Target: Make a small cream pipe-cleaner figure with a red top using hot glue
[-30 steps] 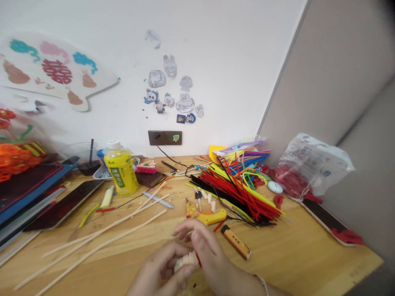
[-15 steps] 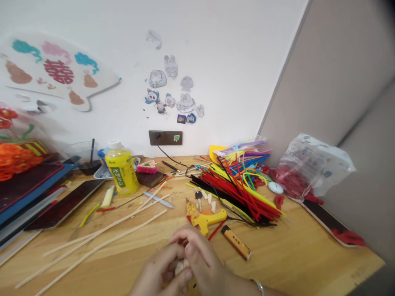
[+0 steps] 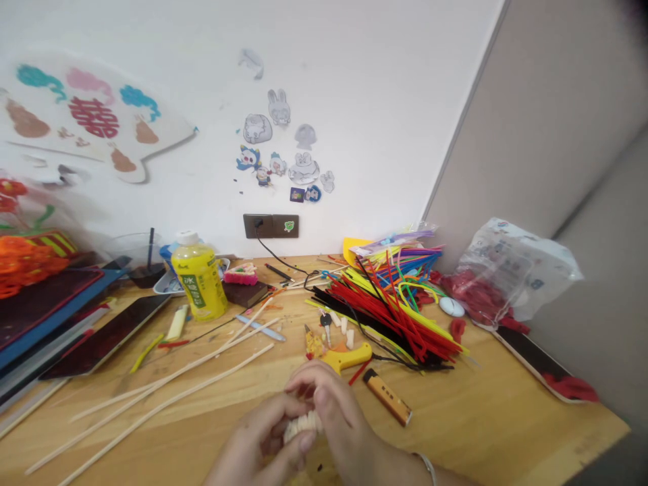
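Both hands on one cream ribbed piece (image 3: 302, 426), held above the front of the bench (image 3: 470, 412): left hand (image 3: 256, 439) and right hand (image 3: 339, 425), fingers (image 3: 316, 381) clamped on it from both sides. Nearby: 1 orange lighter (image 3: 387, 398) to the right, 1 yellow plastic tool (image 3: 349, 358) just beyond, 4 wooden sticks (image 3: 167, 398) to the left. Past those, 2 small cream pieces (image 3: 347, 332) beside 1 pipe-cleaner pile (image 3: 389, 314).

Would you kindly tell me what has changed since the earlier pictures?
The left hand and right hand still grip the pale ridged piece; half hidden a moment ago, it now shows again between them. Nothing was let go. The pipe cleaner pile and yellow bottle stayed put.
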A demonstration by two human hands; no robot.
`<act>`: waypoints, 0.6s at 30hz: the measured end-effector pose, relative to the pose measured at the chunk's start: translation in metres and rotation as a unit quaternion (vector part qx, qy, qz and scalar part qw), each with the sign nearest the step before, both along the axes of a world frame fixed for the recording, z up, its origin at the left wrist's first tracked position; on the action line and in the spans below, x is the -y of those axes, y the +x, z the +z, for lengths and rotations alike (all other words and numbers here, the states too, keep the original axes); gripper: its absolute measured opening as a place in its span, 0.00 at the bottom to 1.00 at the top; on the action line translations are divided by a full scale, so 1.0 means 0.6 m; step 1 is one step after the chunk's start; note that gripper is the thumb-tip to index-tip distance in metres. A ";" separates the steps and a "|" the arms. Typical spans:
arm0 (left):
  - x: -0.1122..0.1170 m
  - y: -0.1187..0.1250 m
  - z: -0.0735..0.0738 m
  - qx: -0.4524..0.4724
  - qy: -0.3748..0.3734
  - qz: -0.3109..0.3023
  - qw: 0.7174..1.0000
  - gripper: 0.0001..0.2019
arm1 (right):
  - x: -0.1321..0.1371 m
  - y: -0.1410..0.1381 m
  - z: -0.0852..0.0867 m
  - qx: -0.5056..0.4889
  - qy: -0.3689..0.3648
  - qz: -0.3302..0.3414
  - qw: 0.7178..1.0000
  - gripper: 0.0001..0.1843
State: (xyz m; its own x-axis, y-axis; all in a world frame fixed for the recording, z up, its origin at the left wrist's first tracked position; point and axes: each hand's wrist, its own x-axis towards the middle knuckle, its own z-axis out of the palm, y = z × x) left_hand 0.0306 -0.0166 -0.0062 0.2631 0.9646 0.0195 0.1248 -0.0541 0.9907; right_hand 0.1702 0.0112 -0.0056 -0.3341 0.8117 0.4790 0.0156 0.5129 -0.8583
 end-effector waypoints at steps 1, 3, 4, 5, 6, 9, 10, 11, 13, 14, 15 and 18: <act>-0.001 -0.001 0.005 0.002 -0.004 0.005 1.000 0.09 | -0.001 0.001 0.000 -0.003 -0.005 -0.006 1.000 0.25; -0.001 -0.002 0.013 0.009 -0.010 0.020 1.000 0.10 | -0.002 0.003 -0.001 0.005 -0.012 -0.017 1.000 0.23; -0.002 -0.002 0.015 0.016 -0.015 0.025 0.999 0.10 | -0.002 0.003 -0.002 0.013 -0.013 -0.017 1.000 0.22; -0.002 -0.002 0.016 0.024 -0.020 0.028 0.999 0.10 | -0.002 0.002 -0.002 0.021 -0.012 -0.016 1.000 0.21; -0.002 -0.002 0.017 0.033 -0.025 0.030 0.999 0.10 | -0.002 0.002 -0.002 0.029 -0.012 -0.013 0.999 0.21; -0.001 0.000 0.016 0.053 -0.027 0.032 0.998 0.10 | -0.001 0.000 0.001 0.037 -0.020 -0.006 0.999 0.21; -0.001 0.000 0.016 0.057 -0.026 0.034 0.997 0.10 | -0.001 -0.001 0.002 0.035 -0.023 -0.004 0.999 0.21; 0.000 0.000 0.015 0.060 -0.026 0.036 0.997 0.10 | -0.001 -0.001 0.002 0.032 -0.026 -0.001 0.999 0.20; 0.001 0.000 0.015 0.063 -0.028 0.040 0.997 0.10 | -0.001 -0.001 0.004 0.024 -0.031 0.008 0.999 0.20; 0.001 0.000 0.015 0.065 -0.029 0.040 0.997 0.10 | -0.002 0.000 0.004 0.021 -0.034 0.013 0.999 0.20; 0.001 0.000 0.015 0.066 -0.029 0.039 0.997 0.10 | -0.002 0.000 0.004 0.018 -0.036 0.019 0.999 0.21; 0.001 -0.003 0.014 0.065 -0.019 0.038 0.997 0.10 | -0.002 0.001 0.000 0.009 -0.037 0.035 0.999 0.23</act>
State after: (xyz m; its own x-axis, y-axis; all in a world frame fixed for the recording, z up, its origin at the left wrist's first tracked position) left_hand 0.0290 -0.0173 0.0020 0.1878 0.9821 0.0108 -0.0018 -0.0106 0.9999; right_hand 0.1709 0.0127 -0.0053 -0.4003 0.8186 0.4119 -0.0023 0.4486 -0.8937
